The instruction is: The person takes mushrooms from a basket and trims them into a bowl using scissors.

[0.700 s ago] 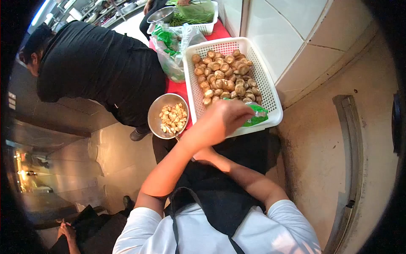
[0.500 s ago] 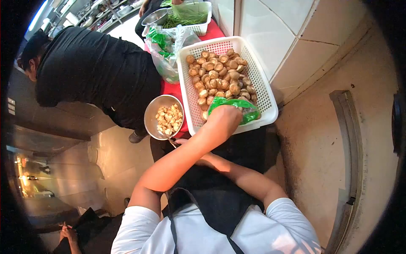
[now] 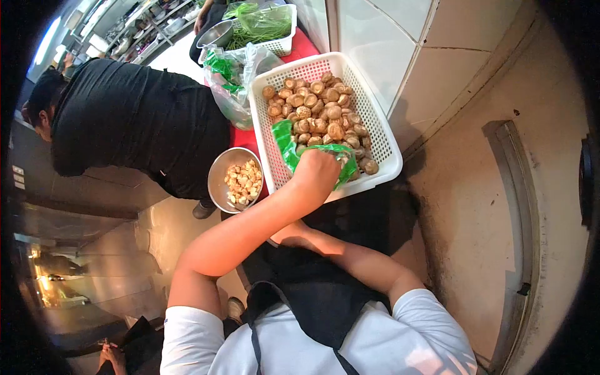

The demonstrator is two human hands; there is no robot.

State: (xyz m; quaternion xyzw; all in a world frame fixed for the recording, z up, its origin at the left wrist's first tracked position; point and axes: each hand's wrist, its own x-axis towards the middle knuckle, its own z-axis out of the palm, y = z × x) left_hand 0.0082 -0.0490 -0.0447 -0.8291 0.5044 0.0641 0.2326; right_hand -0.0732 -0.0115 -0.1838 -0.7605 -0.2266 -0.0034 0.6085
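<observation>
My left hand (image 3: 320, 167) is closed on a green plastic bag (image 3: 284, 142) at the near side of a white perforated basket (image 3: 394, 164). Brown shiitake mushrooms (image 3: 315, 107) are heaped in that basket, some against the bag. Passing under my left forearm, my right hand (image 3: 289, 234) sits low in front of the black apron, its fingers mostly hidden. A thin metal edge (image 3: 272, 242) shows beside it; the kind of tool cannot be made out. Cut mushroom pieces (image 3: 244, 181) lie in a metal bowl (image 3: 215, 172) left of the basket.
A clear plastic bag with green parts (image 3: 234, 103) lies behind the bowl on the red surface (image 3: 242, 139). Farther back are a basket of green vegetables (image 3: 290, 34) and another metal bowl (image 3: 215, 34). A person in black (image 3: 137, 119) bends at left; a tiled wall (image 3: 381, 56) borders the right.
My left hand has shifted left and toward me, pulling the green bag, which spreads farther left. My right hand has drawn back from the bowl toward my body. The whole view has shifted slightly.
</observation>
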